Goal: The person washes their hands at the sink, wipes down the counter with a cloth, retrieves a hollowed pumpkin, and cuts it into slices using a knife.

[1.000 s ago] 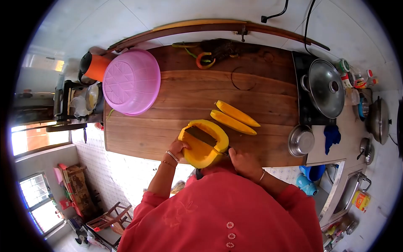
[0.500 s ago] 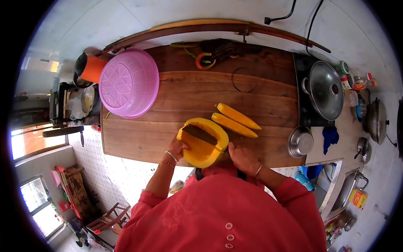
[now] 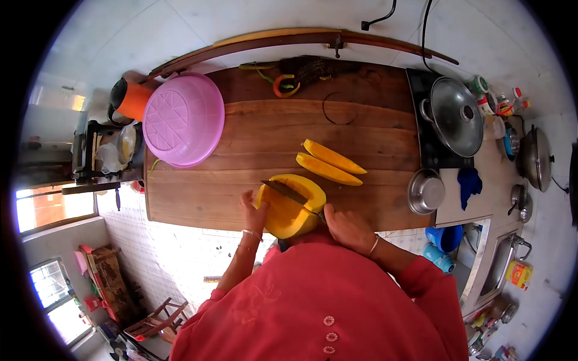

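A hollowed yellow-orange pumpkin piece (image 3: 278, 212) rests near the table's front edge, its cut side facing up. Across its opening lies the dark blade of a knife (image 3: 285, 191), tip toward the upper left. My right hand (image 3: 348, 228) is closed round the knife's handle, which is mostly hidden, just right of the pumpkin. At the pumpkin's left side is my left hand (image 3: 253, 214), thumb and fingers apart; whether it touches the rim is hard to make out. Two long pumpkin slices (image 3: 329, 168) lie side by side beyond the pumpkin.
An upturned pink basin (image 3: 184, 120) stands at the left beside an orange jug (image 3: 129, 99). Dark peelings (image 3: 304, 71) lie at the table's back. To the right are a steel bowl (image 3: 426, 191), a lidded pan (image 3: 456, 117) on a black cooktop, and a blue cloth (image 3: 469, 188).
My left hand has loosened from the pumpkin's left wall, its thumb drawn out of the hollow. The blade shows more clearly across the opening. The view has shifted slightly.
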Demonstrator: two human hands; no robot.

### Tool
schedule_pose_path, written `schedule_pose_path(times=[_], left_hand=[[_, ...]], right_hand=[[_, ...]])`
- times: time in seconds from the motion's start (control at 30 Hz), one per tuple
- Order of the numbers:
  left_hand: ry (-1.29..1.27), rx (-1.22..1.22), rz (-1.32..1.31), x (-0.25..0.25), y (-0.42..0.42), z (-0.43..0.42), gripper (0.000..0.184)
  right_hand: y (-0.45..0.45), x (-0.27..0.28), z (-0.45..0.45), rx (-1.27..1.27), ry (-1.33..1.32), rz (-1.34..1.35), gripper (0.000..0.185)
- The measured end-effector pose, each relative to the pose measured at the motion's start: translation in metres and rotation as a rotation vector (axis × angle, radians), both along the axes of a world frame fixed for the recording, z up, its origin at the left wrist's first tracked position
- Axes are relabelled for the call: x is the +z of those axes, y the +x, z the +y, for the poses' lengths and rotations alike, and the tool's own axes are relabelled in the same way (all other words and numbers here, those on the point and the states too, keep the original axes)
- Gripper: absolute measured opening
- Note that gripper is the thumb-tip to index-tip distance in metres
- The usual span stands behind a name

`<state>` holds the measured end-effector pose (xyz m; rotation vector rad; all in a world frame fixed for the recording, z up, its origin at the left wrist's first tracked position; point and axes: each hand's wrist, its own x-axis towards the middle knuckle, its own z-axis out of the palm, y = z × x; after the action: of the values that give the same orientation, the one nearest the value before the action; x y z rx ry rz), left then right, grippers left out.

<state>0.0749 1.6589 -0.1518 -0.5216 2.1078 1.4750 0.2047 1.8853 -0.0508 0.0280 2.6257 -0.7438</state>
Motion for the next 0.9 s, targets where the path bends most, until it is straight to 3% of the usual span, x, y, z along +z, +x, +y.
schedule_pose_path(times=[0.07, 0.1, 0.17, 0.2, 0.27, 0.37, 0.8, 0.87, 0.9], left_hand=[[-0.273, -0.516, 0.740, 0.048, 0.002, 0.006, 0.039], [-0.274, -0.506, 0.739, 0.060, 0.007, 0.008, 0.039], [-0.002, -0.816, 0.475, 0.073, 0.026, 0.013, 0.042], [-0.004, -0.806, 0.477, 0.071, 0.033, 0.016, 0.042], [-0.246, -0.989, 0.695, 0.064, 0.045, 0.025, 0.049], [-0.159, -0.798, 0.610, 0.054, 0.050, 0.036, 0.050], [-0.147, -0.799, 0.436, 0.071, 0.030, 0.017, 0.044], [0.133, -0.640, 0.243, 0.084, 0.017, 0.007, 0.045], [0.137, -0.639, 0.242, 0.080, 0.015, 0.002, 0.045]], right_hand=[[-0.006, 0.005, 0.002, 0.011, -0.005, 0.001, 0.013], [-0.008, 0.006, 0.001, 0.037, 0.013, 0.047, 0.013], [-0.014, 0.008, -0.002, 0.079, 0.027, 0.093, 0.013], [-0.018, 0.010, -0.002, 0.089, 0.037, 0.085, 0.014], [-0.025, 0.017, -0.002, 0.100, 0.051, 0.074, 0.014], [-0.032, 0.026, -0.004, 0.113, 0.097, 0.021, 0.013], [-0.029, 0.024, -0.014, 0.136, 0.129, 0.015, 0.009], [-0.031, 0.032, -0.010, 0.139, 0.116, 0.037, 0.008], [-0.033, 0.038, -0.005, 0.171, 0.151, 0.032, 0.008]])
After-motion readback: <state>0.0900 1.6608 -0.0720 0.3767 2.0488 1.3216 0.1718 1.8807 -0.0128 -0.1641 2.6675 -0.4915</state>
